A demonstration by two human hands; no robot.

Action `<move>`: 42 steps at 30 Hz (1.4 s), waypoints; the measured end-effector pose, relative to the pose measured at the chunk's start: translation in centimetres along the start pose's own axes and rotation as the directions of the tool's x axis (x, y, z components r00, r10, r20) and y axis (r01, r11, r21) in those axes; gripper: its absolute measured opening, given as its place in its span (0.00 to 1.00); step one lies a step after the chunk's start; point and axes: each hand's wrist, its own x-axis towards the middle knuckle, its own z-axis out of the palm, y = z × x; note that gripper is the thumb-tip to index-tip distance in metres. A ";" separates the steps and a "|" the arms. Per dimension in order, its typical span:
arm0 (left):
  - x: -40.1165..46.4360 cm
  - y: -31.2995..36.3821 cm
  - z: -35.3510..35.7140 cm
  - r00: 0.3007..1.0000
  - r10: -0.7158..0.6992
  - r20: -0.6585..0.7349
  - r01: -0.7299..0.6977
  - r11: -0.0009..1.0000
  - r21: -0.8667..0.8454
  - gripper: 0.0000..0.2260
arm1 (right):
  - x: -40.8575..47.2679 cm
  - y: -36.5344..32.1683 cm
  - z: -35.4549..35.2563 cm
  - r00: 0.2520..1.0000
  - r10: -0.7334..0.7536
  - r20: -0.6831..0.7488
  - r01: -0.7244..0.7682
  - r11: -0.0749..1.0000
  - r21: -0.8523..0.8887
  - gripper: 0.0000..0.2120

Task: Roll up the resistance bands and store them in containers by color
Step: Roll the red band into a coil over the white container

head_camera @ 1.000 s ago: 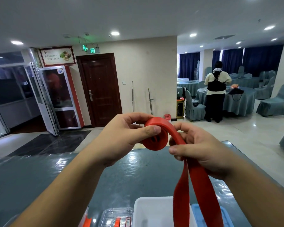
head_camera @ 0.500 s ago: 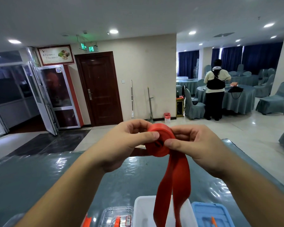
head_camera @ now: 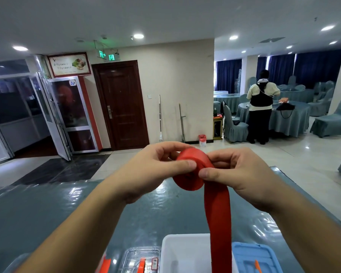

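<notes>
A red resistance band (head_camera: 218, 209) is partly wound into a roll held up over the table. My left hand (head_camera: 154, 170) pinches the roll from the left, thumb on its face. My right hand (head_camera: 236, 174) grips it from the right, thumb pressed on the band where it leaves the roll. The loose tail hangs straight down and runs out of view in front of a white container (head_camera: 183, 251). Beside that container lie a clear lid with orange clips (head_camera: 140, 259) on the left and a blue lid (head_camera: 252, 257) on the right.
The grey-green table (head_camera: 47, 211) is covered with glossy plastic film. Beyond it are tiled floor, a brown door (head_camera: 122, 105), glass doors at left, and a person (head_camera: 261, 107) standing at a covered round table with covered chairs at the far right.
The roll has grown thicker as both hands turned it. The hanging tail has shifted back to the right and hangs straight down. My hands sit closer together on the roll.
</notes>
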 end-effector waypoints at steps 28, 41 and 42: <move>-0.4 -0.9 0.8 0.997 0.001 -0.079 -0.008 0.995 -0.095 0.16 | -1.1 1.4 0.0 0.995 0.028 -0.094 -0.017 0.994 0.108 0.20; -0.1 -0.2 0.0 1.000 0.008 0.014 -0.010 0.983 0.184 0.17 | -0.9 0.7 0.1 1.000 0.017 0.011 -0.016 0.996 -0.086 0.20; -0.2 -0.3 0.0 0.999 0.017 -0.027 -0.013 0.988 0.154 0.18 | -0.9 0.8 0.2 0.999 0.015 -0.041 -0.016 0.999 -0.045 0.21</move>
